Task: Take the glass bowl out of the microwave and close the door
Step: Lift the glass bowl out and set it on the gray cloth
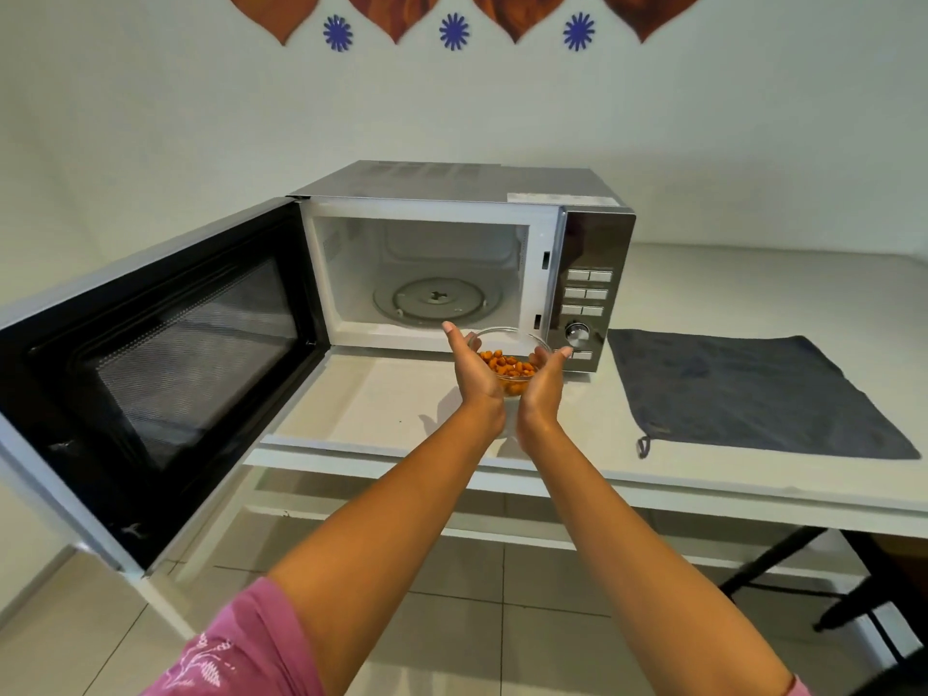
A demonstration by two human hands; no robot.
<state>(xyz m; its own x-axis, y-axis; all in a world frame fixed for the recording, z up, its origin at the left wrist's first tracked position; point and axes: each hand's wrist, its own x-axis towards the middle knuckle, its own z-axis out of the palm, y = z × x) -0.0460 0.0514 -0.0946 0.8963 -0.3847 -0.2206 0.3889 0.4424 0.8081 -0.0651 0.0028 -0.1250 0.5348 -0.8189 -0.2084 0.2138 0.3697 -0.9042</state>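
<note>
A small glass bowl [507,366] holding orange round snacks hangs in front of the microwave [452,193], just outside its opening and above the table. My left hand [474,376] cups its left side and my right hand [545,381] cups its right side. The microwave door [150,374] stands swung wide open to the left. Inside the cavity only the bare glass turntable [437,299] shows.
The microwave stands on a white table [753,288] against a wall. A dark grey cloth [743,389] lies flat on the table to the right of the microwave. Black table legs [773,560] and a tiled floor show below the table's front edge.
</note>
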